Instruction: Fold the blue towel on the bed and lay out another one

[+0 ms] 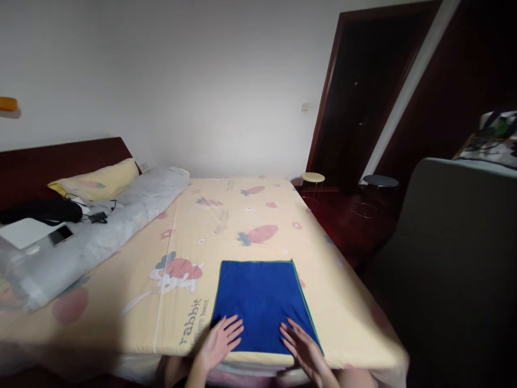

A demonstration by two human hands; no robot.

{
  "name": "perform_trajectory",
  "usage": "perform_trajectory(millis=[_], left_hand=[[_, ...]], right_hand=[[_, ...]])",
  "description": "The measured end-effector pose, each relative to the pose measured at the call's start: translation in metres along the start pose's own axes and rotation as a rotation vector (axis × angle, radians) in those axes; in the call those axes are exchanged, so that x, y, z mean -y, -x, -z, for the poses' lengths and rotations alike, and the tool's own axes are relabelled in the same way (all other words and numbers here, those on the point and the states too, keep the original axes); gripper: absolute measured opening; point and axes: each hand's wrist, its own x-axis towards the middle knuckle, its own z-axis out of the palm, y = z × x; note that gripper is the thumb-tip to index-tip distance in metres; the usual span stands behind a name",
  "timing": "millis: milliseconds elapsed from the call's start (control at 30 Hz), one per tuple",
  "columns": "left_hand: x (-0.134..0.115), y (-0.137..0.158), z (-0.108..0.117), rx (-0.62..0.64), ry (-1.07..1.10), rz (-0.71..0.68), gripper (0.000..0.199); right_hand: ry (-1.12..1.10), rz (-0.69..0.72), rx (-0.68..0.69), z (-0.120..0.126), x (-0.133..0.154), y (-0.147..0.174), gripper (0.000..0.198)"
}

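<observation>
A blue cloth with a green edge (258, 302) lies spread flat on the bed, close to its near side. At the cloth's near left corner is my left hand (220, 340), fingers spread and nothing in it. My right hand (302, 347) is over the near right part of the cloth, its fingers stretched out and also holding nothing. Whether either hand presses on the cloth or hovers just above it, I cannot tell.
The bed's yellow printed sheet (226, 215) surrounds the cloth. Left are a folded grey quilt (133, 215), a yellow pillow (100, 180), a phone (61, 235) and a black adapter (98, 217). Two stools (312, 177) and a dark chair back (448, 258) stand right.
</observation>
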Motion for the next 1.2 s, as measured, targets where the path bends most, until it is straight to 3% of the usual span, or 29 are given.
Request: perform_trajectory(millis=[200, 300, 367, 433, 500, 567, 633, 700, 833, 1067, 1200], left_hand=[[-0.029, 0.046, 0.049, -0.105, -0.141, 0.175, 0.056], [-0.041, 0.043, 0.046, -0.391, -0.462, 0.202, 0.051], [-0.043, 0.028, 0.03, -0.628, -0.693, 0.173, 0.045], [-0.038, 0.007, 0.003, -0.734, -0.856, 0.039, 0.038], [-0.023, -0.016, -0.027, -0.696, -1.028, -0.192, 0.038], [-0.001, -0.038, -0.054, -0.565, -1.154, -0.347, 0.048], [0.021, -0.053, -0.069, -0.482, -1.143, -0.344, 0.056], [0.035, -0.06, -0.071, -0.443, -1.12, -0.329, 0.058], [0.033, -0.045, -0.05, -0.464, -1.202, -0.369, 0.058], [0.005, -0.007, 0.002, -0.658, -1.399, -0.267, 0.063], [0.007, -0.004, 0.02, -0.673, -1.443, -0.272, 0.06]], right_hand=[[0.123, -0.049, -0.093, 0.07, 0.04, 0.028, 0.053], [0.355, -0.009, -0.304, 0.075, 0.046, 0.012, 0.044], [0.622, 0.155, -0.461, 0.061, 0.041, -0.004, 0.038], [0.808, 0.364, -0.524, 0.031, 0.026, -0.02, 0.037], [0.904, 0.527, -0.431, -0.007, 0.004, -0.033, 0.043], [1.015, 0.609, -0.22, -0.044, -0.02, -0.041, 0.048], [1.091, 0.572, -0.075, -0.069, -0.039, -0.046, 0.052], [1.161, 0.519, 0.016, -0.078, -0.047, -0.047, 0.054], [1.324, 0.561, 0.059, -0.049, -0.032, -0.039, 0.051], [1.47, 0.541, -0.275, 0.05, 0.01, -0.02, 0.061], [1.384, 0.57, -0.372, 0.07, 0.009, -0.018, 0.063]])
